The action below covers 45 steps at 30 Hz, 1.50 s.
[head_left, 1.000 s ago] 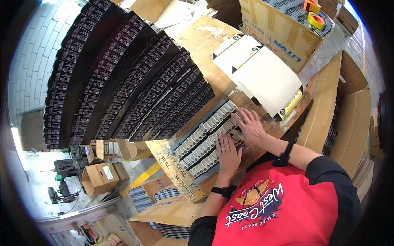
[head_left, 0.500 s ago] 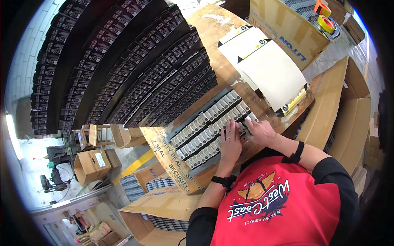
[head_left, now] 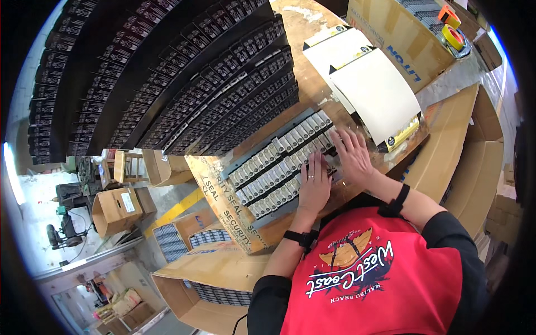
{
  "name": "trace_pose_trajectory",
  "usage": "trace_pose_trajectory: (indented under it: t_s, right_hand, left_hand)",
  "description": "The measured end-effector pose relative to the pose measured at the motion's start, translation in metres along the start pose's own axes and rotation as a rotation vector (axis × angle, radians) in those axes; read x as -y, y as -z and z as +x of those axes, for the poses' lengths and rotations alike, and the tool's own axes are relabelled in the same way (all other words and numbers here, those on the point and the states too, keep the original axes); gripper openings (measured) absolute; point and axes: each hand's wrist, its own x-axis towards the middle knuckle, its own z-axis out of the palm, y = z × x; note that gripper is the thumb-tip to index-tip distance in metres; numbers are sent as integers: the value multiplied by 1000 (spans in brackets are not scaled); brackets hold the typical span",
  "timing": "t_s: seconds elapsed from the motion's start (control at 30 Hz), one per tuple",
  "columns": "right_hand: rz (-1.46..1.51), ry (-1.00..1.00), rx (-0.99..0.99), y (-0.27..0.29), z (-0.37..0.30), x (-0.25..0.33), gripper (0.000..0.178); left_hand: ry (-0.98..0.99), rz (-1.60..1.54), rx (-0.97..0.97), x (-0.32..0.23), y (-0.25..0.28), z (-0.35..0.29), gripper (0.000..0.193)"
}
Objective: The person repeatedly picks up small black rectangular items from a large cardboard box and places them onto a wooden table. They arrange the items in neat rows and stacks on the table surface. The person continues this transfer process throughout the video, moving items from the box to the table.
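Three rows of small clear-and-silver packs (head_left: 279,167) lie on a flat grey tray (head_left: 228,169) on the workbench. My left hand (head_left: 315,187), with a ring on one finger, rests over the right part of the near rows. Its fingers are stretched out and pressed on the packs, hiding some. Close by, my right hand (head_left: 356,159) lies with fingers spread at the right end of the rows, touching or just over them. I see nothing held in either hand.
Tall tiers of black packs (head_left: 184,84) rise at the back left. A stack of white sheets with yellow-black corners (head_left: 377,89) lies right of the tray. Open cartons (head_left: 452,151) flank the bench right and lower left. Tape rolls (head_left: 452,36) sit on a far box.
My right hand has opened from a bent-finger grip near the row's end to a flat spread, shifting slightly away from me. My left hand stays on the packs. The view has shifted slightly.
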Motion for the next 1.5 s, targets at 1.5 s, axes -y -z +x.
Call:
trace_pose_trajectory:
  t_s: [1.5]
  right_hand:
    - [1339, 433, -198, 371, 305, 91, 69]
  left_hand:
    - [186, -1084, -1247, 284, 423, 36, 76]
